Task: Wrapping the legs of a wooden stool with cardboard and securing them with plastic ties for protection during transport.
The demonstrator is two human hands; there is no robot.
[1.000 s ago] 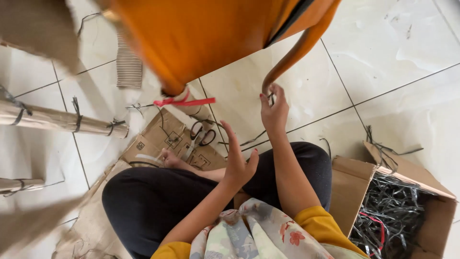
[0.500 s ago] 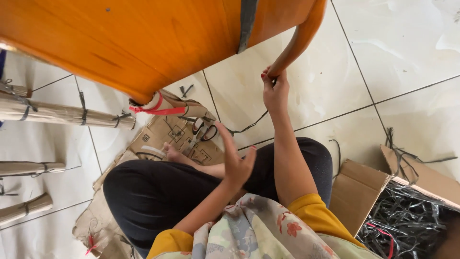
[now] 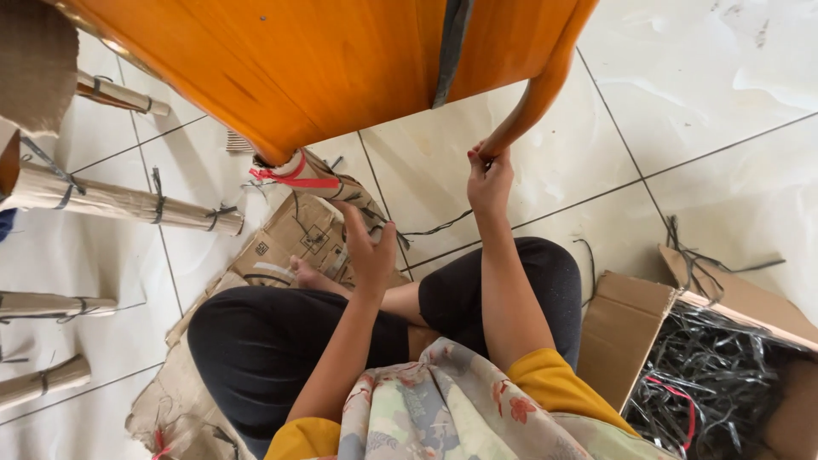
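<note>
floor (image 3: 733, 94): glossy white square tiles with dark grout lines, reflecting light; covers the whole visible room.
furniture (image 3: 315, 60): large glossy orange-brown wooden piece, underside facing the camera, filling the top of the view, with a dark grey strap running down it.
curved leg (image 3: 537, 94): bare orange-brown wooden leg sweeping down from the furniture's right corner to the right hand.
wrapped leg (image 3: 319, 183): second leg at the near corner, sheathed in brown cardboard and tied with a red band, just above the left hand.
flattened cardboard (image 3: 290, 247): brown printed sheets spread on the tiles under the crossed legs in black trousers.
open box (image 3: 707, 375): brown cardboard carton at lower right, flaps out, filled with tangled black plastic strapping and one red strand.
wrapped bundles (image 3: 119, 200): long cardboard-covered pieces bound with dark straps, lying on the tiles at left, well apart from the hands.
loose strap (image 3: 434, 228): thin dark strand trailing across the tiles between the two hands.
right hand (image 3: 488, 175): raised, fingers closed around the lower end of the curved leg.
left hand (image 3: 368, 247): lifted, fingers spread and relaxed, grasping nothing, near the wrapped leg; contact cannot be told.
</note>
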